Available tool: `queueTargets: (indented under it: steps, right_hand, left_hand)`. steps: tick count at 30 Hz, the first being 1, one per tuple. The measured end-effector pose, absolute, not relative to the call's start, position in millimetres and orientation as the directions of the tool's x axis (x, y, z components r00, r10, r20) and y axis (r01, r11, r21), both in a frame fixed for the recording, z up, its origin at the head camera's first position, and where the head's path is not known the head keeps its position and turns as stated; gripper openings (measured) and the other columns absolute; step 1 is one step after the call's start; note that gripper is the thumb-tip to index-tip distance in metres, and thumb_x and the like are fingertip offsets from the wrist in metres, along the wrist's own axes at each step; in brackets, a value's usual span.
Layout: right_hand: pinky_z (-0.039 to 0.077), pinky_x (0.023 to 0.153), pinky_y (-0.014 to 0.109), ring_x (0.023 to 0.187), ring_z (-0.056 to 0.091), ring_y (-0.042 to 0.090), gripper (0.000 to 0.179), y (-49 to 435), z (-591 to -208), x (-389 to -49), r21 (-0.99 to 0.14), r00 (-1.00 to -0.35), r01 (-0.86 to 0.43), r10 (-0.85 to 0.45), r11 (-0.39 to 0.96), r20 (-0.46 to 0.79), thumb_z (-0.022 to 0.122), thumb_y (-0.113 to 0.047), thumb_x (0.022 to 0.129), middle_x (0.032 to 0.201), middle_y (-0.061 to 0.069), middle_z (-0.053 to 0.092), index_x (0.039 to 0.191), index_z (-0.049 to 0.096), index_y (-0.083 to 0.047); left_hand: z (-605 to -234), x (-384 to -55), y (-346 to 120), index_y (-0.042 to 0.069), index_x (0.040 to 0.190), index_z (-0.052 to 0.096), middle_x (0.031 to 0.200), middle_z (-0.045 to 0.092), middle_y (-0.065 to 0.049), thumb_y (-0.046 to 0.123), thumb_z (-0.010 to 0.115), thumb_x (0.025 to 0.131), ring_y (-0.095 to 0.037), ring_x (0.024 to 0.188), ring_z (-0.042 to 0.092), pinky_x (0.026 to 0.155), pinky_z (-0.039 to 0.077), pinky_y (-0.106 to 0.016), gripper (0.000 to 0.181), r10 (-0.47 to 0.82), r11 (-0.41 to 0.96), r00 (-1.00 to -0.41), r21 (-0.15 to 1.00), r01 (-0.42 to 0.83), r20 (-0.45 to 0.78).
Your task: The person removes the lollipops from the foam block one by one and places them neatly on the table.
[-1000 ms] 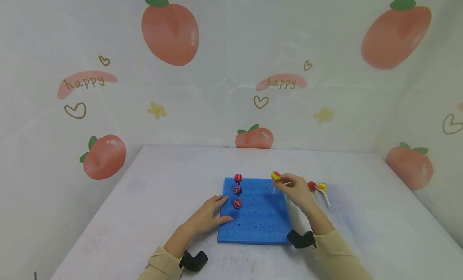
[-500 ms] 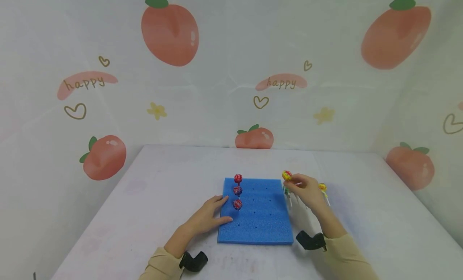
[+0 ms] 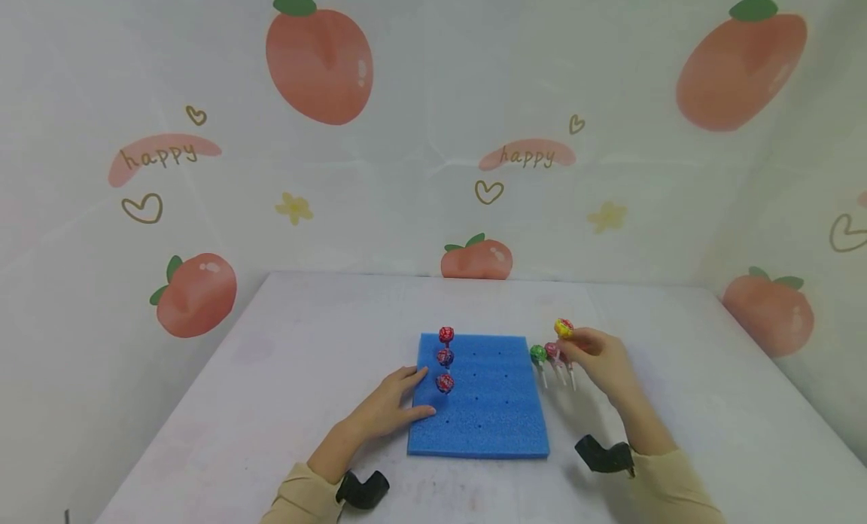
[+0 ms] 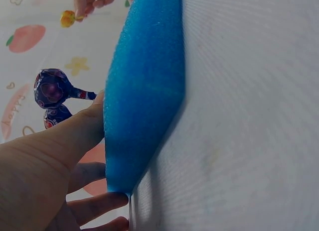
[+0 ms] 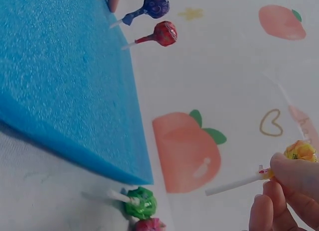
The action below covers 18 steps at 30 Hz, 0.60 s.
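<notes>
At the left edge of the blue foam board [image 3: 494, 437], the left hand [image 3: 387, 405] is resting with fingers spread and straight, gripping nothing. Three lollipops [image 3: 445, 356] are standing in a line along the board's left side; the holes [image 3: 506, 376] to their right are showing no sticks. Just off the board's right edge, a green lollipop [image 3: 538, 354] and a pink lollipop [image 3: 552, 349] are lying on the surface [image 3: 325, 321]. Farther right of the board, the right hand [image 3: 603, 358] is pinching a yellow lollipop [image 3: 564, 328] aloft between thumb and fingers. A second ago it was hovering above the board's back right corner; now it is hanging clear of the board, so it seems farther from any hole.
</notes>
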State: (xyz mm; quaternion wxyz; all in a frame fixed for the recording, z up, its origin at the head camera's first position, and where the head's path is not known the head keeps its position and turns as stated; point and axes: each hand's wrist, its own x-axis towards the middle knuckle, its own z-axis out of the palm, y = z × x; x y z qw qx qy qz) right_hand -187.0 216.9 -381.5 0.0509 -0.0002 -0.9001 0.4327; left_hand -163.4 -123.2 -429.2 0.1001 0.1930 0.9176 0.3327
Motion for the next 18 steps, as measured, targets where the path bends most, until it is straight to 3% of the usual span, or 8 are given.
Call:
queueTargets:
  steps: [9, 13, 18]
  right_hand:
    - [0.053, 0.086, 0.045, 0.105, 0.058, 0.037, 0.050, 234, -376, -178, -0.740, -0.996, 0.021, 0.076, 0.672, 0.041, 0.055, -0.041, 0.093, 0.123, 0.024, 0.058, 0.121, 0.057, 0.000]
    - [0.052, 0.086, 0.048, 0.109, 0.056, 0.040, 0.053, 242, -373, -175, -0.726, -0.995, 0.055, 0.100, 0.685, 0.018, 0.053, -0.044, 0.093, 0.125, 0.026, 0.056, 0.123, 0.056, 0.000]
    - [0.052, 0.080, 0.043, 0.107, 0.057, 0.040, 0.055, 256, -373, -173, -0.726, -0.991, 0.055, 0.126, 0.685, 0.043, 0.053, -0.046, 0.092, 0.123, 0.027, 0.056, 0.122, 0.056, 0.000]
  left_hand:
    - [-430, -163, -124, 0.004, 0.142, 0.038, 0.146, 0.035, -0.024, 0.040, 0.064, 0.086, -0.043, 0.136, 0.031, 0.109, 0.029, -0.058, 0.072, 0.417, 0.705, -0.907, 0.651, 0.283, -0.058]
    - [-430, -163, -124, 0.004, 0.142, 0.038, 0.146, 0.035, -0.025, 0.040, 0.064, 0.086, -0.044, 0.136, 0.030, 0.109, 0.029, -0.058, 0.072, 0.420, 0.701, -0.906, 0.653, 0.286, -0.055]
    - [-429, -163, -124, 0.003, 0.142, 0.038, 0.145, 0.035, -0.025, 0.039, 0.065, 0.086, -0.044, 0.136, 0.031, 0.109, 0.029, -0.059, 0.071, 0.421, 0.699, -0.906, 0.654, 0.289, -0.049]
